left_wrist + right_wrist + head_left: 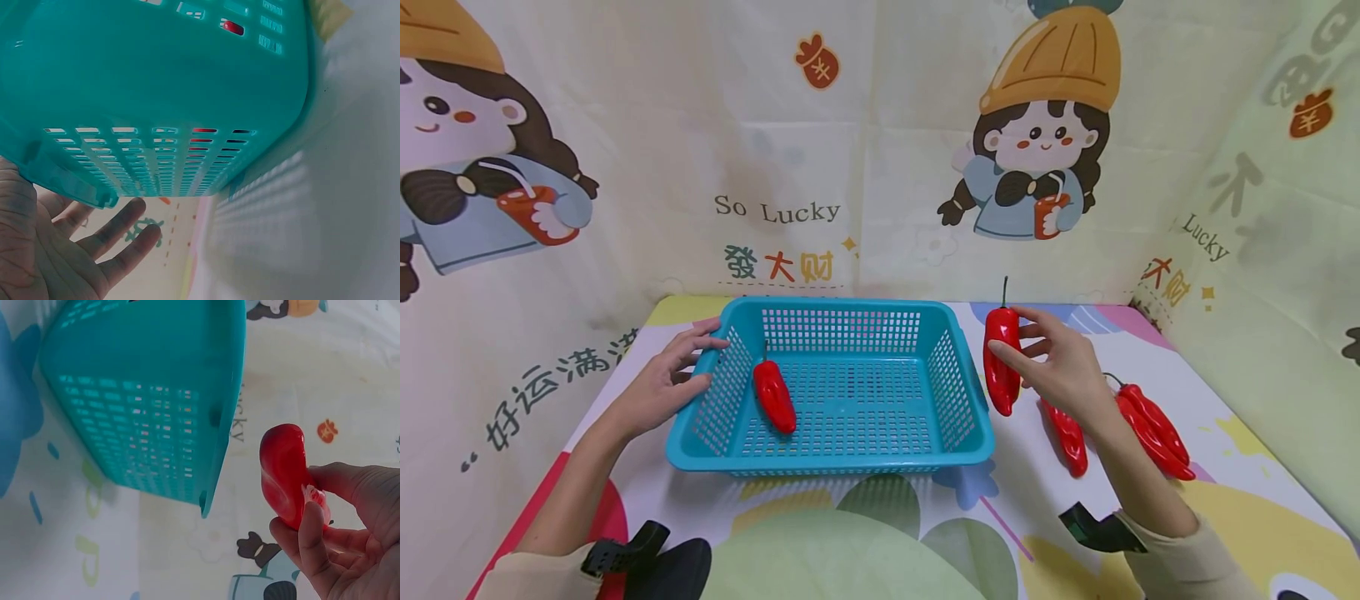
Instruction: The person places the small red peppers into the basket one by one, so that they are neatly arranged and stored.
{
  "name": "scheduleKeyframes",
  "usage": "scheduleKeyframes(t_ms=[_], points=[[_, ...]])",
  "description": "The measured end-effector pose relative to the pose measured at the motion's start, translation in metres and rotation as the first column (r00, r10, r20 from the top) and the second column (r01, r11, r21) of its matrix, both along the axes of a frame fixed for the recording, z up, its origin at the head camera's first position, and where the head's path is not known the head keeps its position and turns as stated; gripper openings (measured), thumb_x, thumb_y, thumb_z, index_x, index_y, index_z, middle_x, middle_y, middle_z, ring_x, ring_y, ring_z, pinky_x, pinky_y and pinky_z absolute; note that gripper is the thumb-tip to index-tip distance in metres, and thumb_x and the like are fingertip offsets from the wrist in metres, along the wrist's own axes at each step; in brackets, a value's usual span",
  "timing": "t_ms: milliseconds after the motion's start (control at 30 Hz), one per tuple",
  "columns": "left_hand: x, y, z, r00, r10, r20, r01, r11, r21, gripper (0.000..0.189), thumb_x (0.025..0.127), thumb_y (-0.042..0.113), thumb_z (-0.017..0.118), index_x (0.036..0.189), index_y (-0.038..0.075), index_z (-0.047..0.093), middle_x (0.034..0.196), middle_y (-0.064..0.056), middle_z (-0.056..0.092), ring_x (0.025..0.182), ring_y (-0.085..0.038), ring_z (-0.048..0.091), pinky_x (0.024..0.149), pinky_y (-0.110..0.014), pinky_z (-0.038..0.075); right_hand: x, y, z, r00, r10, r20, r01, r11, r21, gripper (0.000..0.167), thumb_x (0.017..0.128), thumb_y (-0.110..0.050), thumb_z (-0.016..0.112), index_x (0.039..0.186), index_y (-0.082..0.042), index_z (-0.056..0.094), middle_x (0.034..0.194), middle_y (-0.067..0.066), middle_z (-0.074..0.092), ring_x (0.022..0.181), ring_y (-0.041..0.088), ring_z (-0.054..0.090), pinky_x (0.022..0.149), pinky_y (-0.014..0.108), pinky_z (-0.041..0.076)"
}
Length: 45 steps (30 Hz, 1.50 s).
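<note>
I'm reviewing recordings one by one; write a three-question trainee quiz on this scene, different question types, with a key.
1. What is the right hand holding?
2. How many glossy, elongated red peppers lie inside the rectangular turquoise perforated plastic basket?
3. True or false: the left hand is holding a pepper.

Key:
1. One red pepper, pinched between thumb and fingers, stem upward in the head view.
2. One, toward the basket's left side.
3. False; it is at the basket's left rim.
</note>
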<state>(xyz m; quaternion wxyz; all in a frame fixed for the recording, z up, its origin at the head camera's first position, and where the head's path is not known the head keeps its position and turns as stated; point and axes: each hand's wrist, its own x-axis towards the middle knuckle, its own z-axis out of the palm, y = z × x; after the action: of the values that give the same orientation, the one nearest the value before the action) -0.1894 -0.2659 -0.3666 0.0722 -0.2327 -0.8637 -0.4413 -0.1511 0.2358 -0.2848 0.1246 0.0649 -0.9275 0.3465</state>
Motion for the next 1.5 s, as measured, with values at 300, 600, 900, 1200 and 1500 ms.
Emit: scheduleKeyframes(t_ms=[300,600,900,1200,1500], points=[[0.000,0.000,-0.001,1.000,-0.001,-0.007,0.001,1.000,-0.003,0.054,0.091,0.003,0.066,0.144,0.003,0.052,0.165,-0.020,0.025,0.130,-0.054,0.047,0.088,-0.065,0.055,-0.002,-0.018,0.004,0.999,0.026,-0.028,-0.027,0.999,-0.029,0.080,0.085,-0.031,0.083,0.153,-0.012,0.045,0.130,0.018,0.062,0.104,0.036,0.067,0.071,0.041,0.064],[0.000,-0.001,0.000,1.000,0.000,0.000,0.000,1.000,-0.003,0.055,0.091,0.003,0.067,0.144,0.003,0.052,0.165,-0.020,0.025,0.130,-0.055,0.045,0.089,-0.066,0.054,-0.004,-0.037,0.011,0.997,0.070,-0.035,-0.072,0.995,-0.070,0.078,0.086,-0.031,0.083,0.152,-0.013,0.046,0.130,0.017,0.063,0.103,0.034,0.068,0.069,0.038,0.063],[0.000,-0.001,0.000,1.000,0.001,-0.008,-0.001,1.000,-0.007,0.055,0.091,0.003,0.068,0.144,0.003,0.052,0.166,-0.018,0.025,0.128,-0.054,0.048,0.088,-0.063,0.056,-0.009,-0.053,0.013,0.994,0.098,-0.039,-0.101,0.991,-0.088,0.078,0.084,-0.029,0.084,0.151,-0.014,0.047,0.130,0.015,0.063,0.104,0.032,0.067,0.072,0.040,0.063],[0.002,0.000,0.000,1.000,0.004,-0.001,-0.004,1.000,0.000,0.056,0.090,0.003,0.067,0.144,0.002,0.051,0.166,-0.019,0.024,0.130,-0.055,0.046,0.088,-0.066,0.055,-0.012,-0.067,0.013,0.989,0.129,-0.070,-0.137,0.984,-0.115,0.077,0.082,-0.028,0.086,0.149,-0.014,0.050,0.129,0.012,0.065,0.102,0.029,0.067,0.073,0.039,0.063],[0.001,0.000,0.000,1.000,0.006,-0.006,-0.006,1.000,-0.010,0.056,0.091,0.004,0.067,0.144,0.002,0.051,0.166,-0.019,0.024,0.128,-0.054,0.048,0.089,-0.063,0.056,-0.012,-0.079,0.011,0.987,0.146,-0.070,-0.154,0.980,-0.125,0.077,0.081,-0.027,0.087,0.148,-0.014,0.050,0.127,0.011,0.066,0.099,0.028,0.068,0.073,0.039,0.063]])
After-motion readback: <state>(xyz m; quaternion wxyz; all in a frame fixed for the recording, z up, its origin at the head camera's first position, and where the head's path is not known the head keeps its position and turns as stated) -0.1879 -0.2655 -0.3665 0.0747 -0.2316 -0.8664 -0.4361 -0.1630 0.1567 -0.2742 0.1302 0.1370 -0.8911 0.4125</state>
